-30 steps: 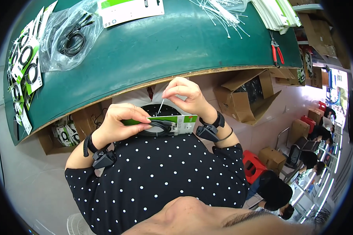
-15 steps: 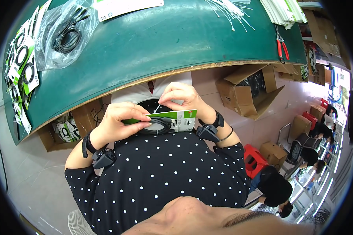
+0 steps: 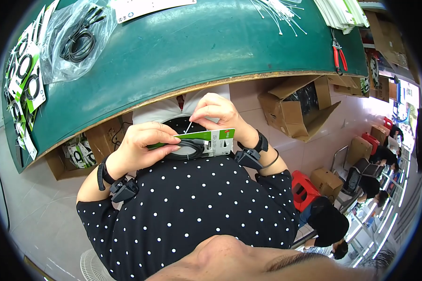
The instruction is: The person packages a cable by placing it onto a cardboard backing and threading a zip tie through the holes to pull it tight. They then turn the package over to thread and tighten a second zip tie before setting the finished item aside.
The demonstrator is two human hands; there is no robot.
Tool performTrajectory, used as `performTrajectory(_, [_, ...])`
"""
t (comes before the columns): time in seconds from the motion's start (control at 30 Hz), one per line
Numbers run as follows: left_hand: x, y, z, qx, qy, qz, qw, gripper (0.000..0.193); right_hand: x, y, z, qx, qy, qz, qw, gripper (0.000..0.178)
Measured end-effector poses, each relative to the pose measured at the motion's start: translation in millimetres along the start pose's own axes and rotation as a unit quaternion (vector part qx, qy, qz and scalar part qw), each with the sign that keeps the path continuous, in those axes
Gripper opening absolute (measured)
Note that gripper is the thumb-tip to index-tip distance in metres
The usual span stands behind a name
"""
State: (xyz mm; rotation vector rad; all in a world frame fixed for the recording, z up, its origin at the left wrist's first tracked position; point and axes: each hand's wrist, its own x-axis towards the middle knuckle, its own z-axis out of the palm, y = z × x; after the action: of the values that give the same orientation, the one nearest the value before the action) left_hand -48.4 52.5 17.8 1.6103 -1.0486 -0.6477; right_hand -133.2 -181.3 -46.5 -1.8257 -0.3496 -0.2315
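At the far left we see a row of green-and-white backing cards with coiled black cables (image 3: pixel 26 89) lying along the edge of the green-topped bench (image 3: pixel 197 51), and just right of them a clear plastic bag of loose black cables (image 3: pixel 77 40). Below the bench edge, an open cardboard box of packed cards (image 3: pixel 77 154) sits on the floor.

Nearer to us, our left hand (image 3: pixel 143 145) is closed on the left end of a green-and-white backing card with a coiled black cable (image 3: pixel 197 143), thumb on top and fingers curled under, holding it level in front of the black polka-dot shirt (image 3: pixel 192 210). Our right hand (image 3: pixel 215 114) is pinched shut on a thin white cable tie (image 3: pixel 187 127) that stands up from the card near its middle. The two hands are close together, joined by the card, just below the near edge of the bench.

Compared with a second ago, the card and both hands sit a little lower and closer to the body, and the grip on card and tie is unchanged.

Further right, a bundle of loose white cable ties (image 3: pixel 276 11) lies on the far bench, then red-handled cutters (image 3: pixel 338 54) near its right end. An open brown cardboard box (image 3: pixel 300 105) stands under the bench, with a red plastic stool (image 3: pixel 307 185) beyond.
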Motion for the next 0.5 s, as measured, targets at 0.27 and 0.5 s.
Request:
performTrajectory(0.27, [-0.8, -1.3, 2.0, -0.008, 0.001, 0.008, 1.000, 0.020, -4.0, 2.1, 4.4, 0.042, -0.009, 0.025, 0.999, 0.020])
performTrajectory(0.5, [0.4, -1.4, 2.2, -0.003, 0.002, 0.021, 1.000, 0.020, -12.4, 5.7, 12.6, 0.137, -0.029, 0.089, 0.986, 0.018])
